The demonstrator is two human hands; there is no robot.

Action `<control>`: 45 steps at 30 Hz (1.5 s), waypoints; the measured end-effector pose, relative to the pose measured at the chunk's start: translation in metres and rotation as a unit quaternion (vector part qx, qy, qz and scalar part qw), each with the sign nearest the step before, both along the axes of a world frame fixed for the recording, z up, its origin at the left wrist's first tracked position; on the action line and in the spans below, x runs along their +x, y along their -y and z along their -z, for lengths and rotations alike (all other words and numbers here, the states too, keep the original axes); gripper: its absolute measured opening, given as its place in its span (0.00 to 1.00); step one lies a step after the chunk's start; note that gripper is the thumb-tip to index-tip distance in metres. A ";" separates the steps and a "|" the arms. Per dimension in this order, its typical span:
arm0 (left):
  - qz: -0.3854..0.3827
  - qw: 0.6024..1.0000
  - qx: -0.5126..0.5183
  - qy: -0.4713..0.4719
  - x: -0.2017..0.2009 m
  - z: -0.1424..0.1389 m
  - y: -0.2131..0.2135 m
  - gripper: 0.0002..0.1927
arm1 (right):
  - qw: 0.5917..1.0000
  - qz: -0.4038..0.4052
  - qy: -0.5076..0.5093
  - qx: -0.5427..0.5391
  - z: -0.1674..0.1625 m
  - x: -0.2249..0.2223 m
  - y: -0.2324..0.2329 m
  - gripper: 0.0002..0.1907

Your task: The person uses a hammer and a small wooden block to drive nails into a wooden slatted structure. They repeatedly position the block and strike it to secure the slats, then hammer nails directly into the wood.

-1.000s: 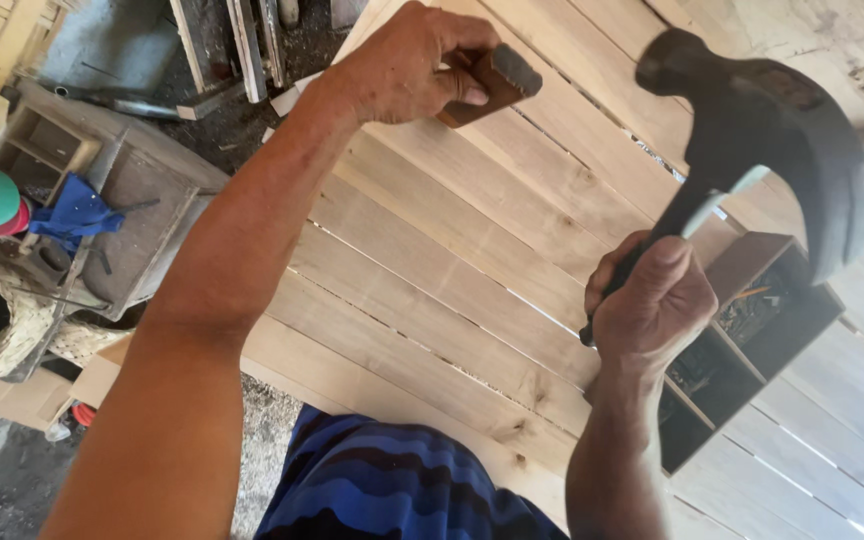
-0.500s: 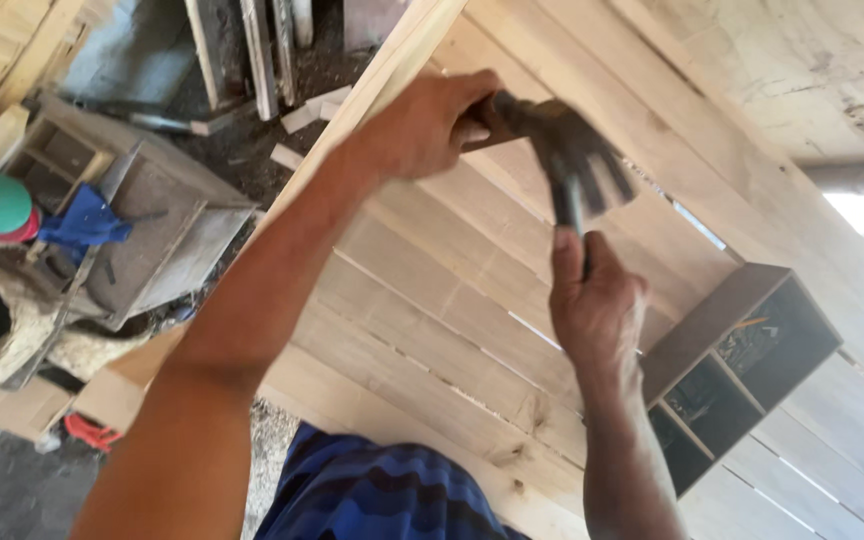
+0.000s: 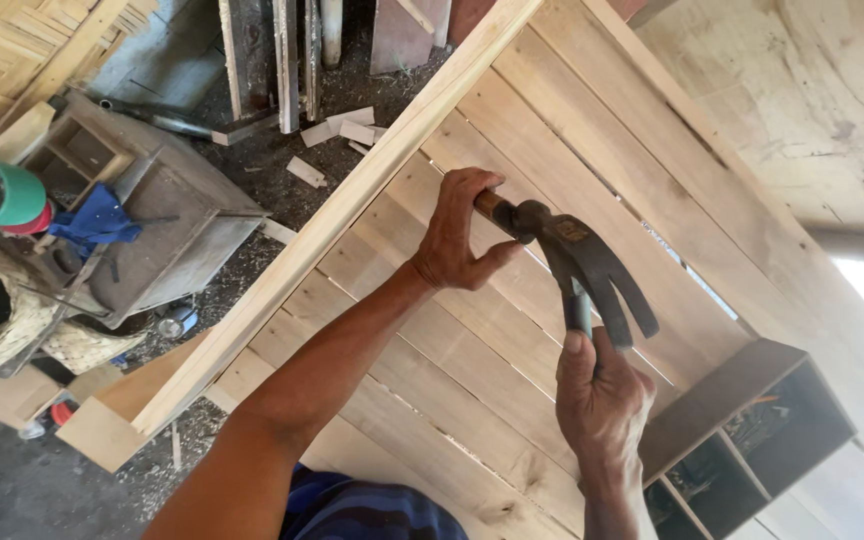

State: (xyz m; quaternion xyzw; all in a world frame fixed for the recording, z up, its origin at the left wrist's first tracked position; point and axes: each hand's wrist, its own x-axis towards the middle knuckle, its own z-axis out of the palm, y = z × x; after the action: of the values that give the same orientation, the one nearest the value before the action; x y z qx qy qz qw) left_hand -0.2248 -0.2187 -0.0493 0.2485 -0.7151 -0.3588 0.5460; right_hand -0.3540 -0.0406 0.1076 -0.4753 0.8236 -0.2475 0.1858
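On slatted wooden panel: hammer, down from raised swing, head against short brown peg pinched by left hand; right hand clenched round handle.

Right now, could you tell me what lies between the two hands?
In the head view, the hammer's dark head spans the stretch from the left hand to the right hand, over the planks.

Hands on hammer (over planks)
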 end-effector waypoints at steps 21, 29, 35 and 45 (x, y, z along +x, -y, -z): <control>-0.056 0.987 0.151 -0.024 -0.019 0.044 0.020 0.20 | 0.992 -0.018 0.065 -0.104 0.008 -0.027 0.041 0.38; -0.080 0.989 0.124 -0.028 -0.014 0.044 0.024 0.20 | 0.981 -0.081 0.097 -0.145 0.110 -0.024 0.123 0.26; -0.097 0.989 0.111 -0.020 -0.013 0.047 0.027 0.17 | 0.994 -0.097 -0.005 -0.041 0.141 -0.045 0.138 0.18; -0.108 0.987 0.115 -0.013 -0.017 0.038 0.024 0.17 | 0.986 -0.155 -0.053 0.022 0.119 -0.038 0.159 0.20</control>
State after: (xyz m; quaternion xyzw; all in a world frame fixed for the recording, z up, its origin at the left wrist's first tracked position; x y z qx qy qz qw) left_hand -0.2416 -0.2430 -0.0878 0.3807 -0.6312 -0.3804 0.5585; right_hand -0.3924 -0.1993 -0.0119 -0.6059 0.7536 -0.1717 0.1883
